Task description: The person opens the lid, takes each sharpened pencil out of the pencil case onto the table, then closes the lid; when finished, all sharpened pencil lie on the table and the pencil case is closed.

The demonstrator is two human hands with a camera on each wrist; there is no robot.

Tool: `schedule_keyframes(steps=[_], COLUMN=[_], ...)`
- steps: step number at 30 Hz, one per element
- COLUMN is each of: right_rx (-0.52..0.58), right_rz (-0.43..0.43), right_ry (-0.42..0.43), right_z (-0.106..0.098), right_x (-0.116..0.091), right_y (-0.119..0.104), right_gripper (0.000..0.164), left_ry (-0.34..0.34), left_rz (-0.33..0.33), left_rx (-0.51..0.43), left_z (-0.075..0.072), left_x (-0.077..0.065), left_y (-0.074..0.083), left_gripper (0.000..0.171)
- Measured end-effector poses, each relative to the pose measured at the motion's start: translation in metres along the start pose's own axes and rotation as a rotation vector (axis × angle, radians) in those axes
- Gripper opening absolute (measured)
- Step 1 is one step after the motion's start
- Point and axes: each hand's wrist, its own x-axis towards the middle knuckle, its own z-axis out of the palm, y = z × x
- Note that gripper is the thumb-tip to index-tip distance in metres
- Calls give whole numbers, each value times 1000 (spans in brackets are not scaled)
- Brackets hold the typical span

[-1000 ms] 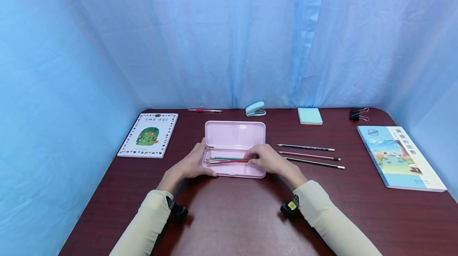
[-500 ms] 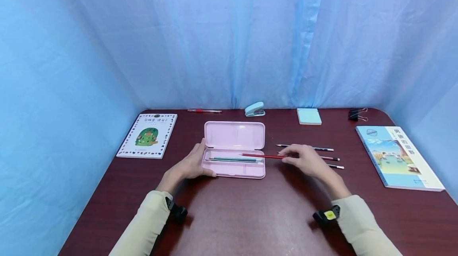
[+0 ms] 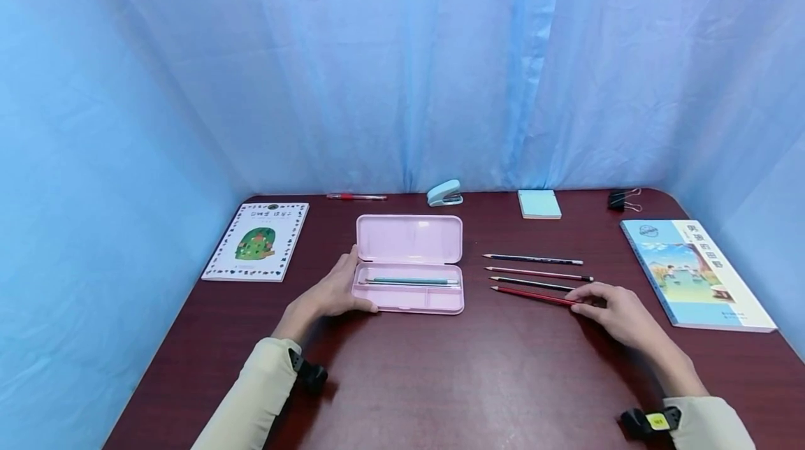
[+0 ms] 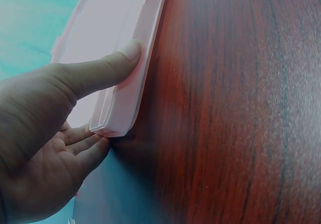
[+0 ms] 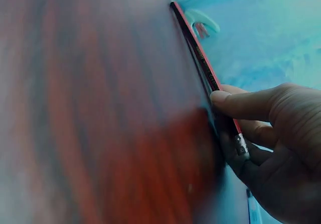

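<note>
**Red pencil set down beside three others at a crowded desk**

A person's right hand (image 3: 613, 310) pinches the eraser end of a red pencil (image 3: 531, 295) between thumb and curled fingers, the pencil lying on the dark wooden table (image 3: 440, 380) as the nearest of four in a row. Just behind it lie three more pencils (image 3: 534, 268), roughly parallel and close together, none touching the case. The left hand (image 3: 330, 293) grips the left end of an open pink pencil case (image 3: 409, 240), thumb pressed on its front edge and fingers curled around the far side; two pencils, one of them green (image 3: 411, 281), rest in its tray. Along the back edge sit one red pen (image 3: 356, 196), one light-blue stapler (image 3: 444, 193), one pad of sticky notes (image 3: 539, 204) and black binder clips (image 3: 619, 199), too small to count. Two books flank the work: a white one (image 3: 256, 240) at left, a blue one (image 3: 692, 272) at right. Nothing lies between the case and the pencil row.
</note>
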Motion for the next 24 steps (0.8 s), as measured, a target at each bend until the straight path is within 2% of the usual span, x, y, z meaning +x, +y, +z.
schedule_keyframes(steps=[8,17,20,24], right_rx=[-47,-63,-71,-50], right_rz=[-78,-94,-125,-193], right_ry=[112,101,117,131], right_z=[2,3,3,6], right_x=[-2,-3,0,16], right_y=[6,5,-3,-28], right_gripper=[14,21,21,20], left_ry=[-3,-7,-9,-13], left_rz=[2,-4,-7,-16], left_rx=[8,3,0,1], left_z=[-1,1,1,0], left_x=[1,1,1,0], left_y=[0,-1,-2,-1], left_gripper=[126,126,126,126])
